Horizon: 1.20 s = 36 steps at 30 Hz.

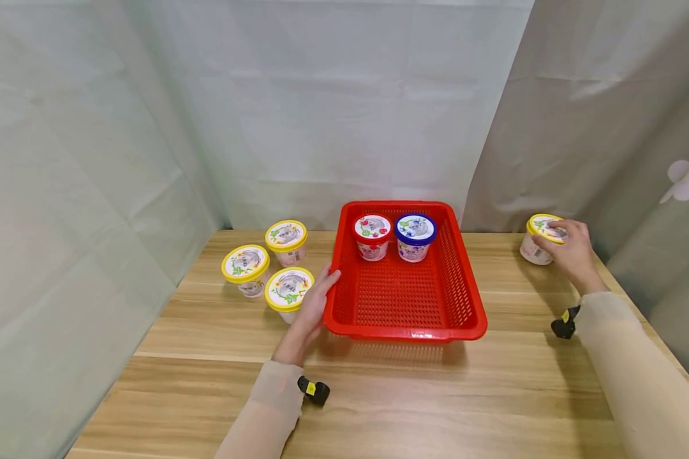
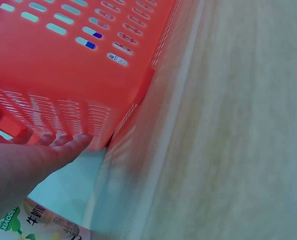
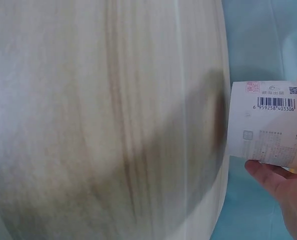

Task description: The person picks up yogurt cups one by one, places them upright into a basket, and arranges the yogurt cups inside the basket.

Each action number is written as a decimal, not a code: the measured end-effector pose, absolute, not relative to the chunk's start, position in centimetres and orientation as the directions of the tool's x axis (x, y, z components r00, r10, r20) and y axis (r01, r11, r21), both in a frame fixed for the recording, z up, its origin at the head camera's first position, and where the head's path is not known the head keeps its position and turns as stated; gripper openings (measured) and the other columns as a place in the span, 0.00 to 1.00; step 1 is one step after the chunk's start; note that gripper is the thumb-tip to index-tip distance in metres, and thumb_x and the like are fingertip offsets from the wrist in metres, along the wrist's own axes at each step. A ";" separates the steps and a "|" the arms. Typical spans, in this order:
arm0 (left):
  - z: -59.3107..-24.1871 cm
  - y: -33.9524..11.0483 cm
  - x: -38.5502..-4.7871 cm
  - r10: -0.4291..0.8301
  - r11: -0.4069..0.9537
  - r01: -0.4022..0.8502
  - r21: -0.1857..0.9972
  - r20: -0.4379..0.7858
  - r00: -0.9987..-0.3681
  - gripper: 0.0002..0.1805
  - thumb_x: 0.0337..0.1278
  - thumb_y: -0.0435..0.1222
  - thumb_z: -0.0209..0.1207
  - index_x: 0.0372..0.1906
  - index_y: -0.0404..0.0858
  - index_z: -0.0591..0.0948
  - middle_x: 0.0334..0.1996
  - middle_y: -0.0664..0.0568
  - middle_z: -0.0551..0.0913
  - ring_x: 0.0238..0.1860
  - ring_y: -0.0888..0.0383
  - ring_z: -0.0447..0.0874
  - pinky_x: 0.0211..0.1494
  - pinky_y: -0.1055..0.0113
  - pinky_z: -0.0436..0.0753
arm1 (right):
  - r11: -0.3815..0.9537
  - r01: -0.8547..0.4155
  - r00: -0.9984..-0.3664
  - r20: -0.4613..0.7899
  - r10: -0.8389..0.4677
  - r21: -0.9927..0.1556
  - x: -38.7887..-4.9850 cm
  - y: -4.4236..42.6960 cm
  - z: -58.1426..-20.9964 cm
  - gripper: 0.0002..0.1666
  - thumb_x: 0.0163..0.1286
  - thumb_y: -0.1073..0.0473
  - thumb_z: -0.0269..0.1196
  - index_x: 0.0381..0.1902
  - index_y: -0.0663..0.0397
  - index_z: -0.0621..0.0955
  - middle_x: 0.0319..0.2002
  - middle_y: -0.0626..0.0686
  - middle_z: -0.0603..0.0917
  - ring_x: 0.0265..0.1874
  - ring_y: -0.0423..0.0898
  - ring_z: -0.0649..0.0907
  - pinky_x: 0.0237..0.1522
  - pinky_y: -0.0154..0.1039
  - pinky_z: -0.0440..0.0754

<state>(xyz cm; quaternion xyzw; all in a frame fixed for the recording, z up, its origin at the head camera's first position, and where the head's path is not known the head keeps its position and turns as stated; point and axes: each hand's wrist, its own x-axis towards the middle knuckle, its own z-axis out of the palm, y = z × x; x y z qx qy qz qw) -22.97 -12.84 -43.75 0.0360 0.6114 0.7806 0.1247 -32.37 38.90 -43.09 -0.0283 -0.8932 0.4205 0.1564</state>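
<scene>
Red basket and yellow-lidded cup, both gripped.
The left hand has thumb and fingers clamped on the basket's left side; the right hand's clamp the cup at the table's far right corner, well apart from the basket.

Before me I see a wooden table, its brown grain running left to right with a thin pale line across it. Beyond its far edge hangs a pale, creased curtain, turning greyer past a slanting edge at far right. Another pale curtain hangs on my left; on my right, a light pinkish flower shows against grey cloth.
</scene>
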 end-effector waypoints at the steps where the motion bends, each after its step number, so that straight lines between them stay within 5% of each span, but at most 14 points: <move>1: -43.8 -12.8 -23.0 0.238 -0.223 -0.146 0.964 -0.091 -0.967 0.31 0.83 0.47 0.43 0.83 0.51 0.54 0.77 0.40 0.63 0.73 0.39 0.65 0.73 0.42 0.70 | 0.644 -0.083 -0.948 0.259 0.183 -0.760 -32.4 38.9 -43.0 0.37 0.76 0.51 0.63 0.70 0.73 0.69 0.73 0.75 0.56 0.71 0.73 0.60 0.72 0.66 0.58; 36: -43.8 -12.6 -23.1 0.212 -0.214 -0.144 0.966 -0.098 -0.972 0.34 0.83 0.46 0.45 0.84 0.47 0.52 0.79 0.38 0.60 0.75 0.38 0.63 0.75 0.41 0.68 | 0.629 -0.189 -0.940 0.323 0.106 -0.754 -32.8 34.6 -38.7 0.39 0.75 0.44 0.65 0.72 0.65 0.71 0.75 0.69 0.58 0.71 0.70 0.60 0.65 0.68 0.65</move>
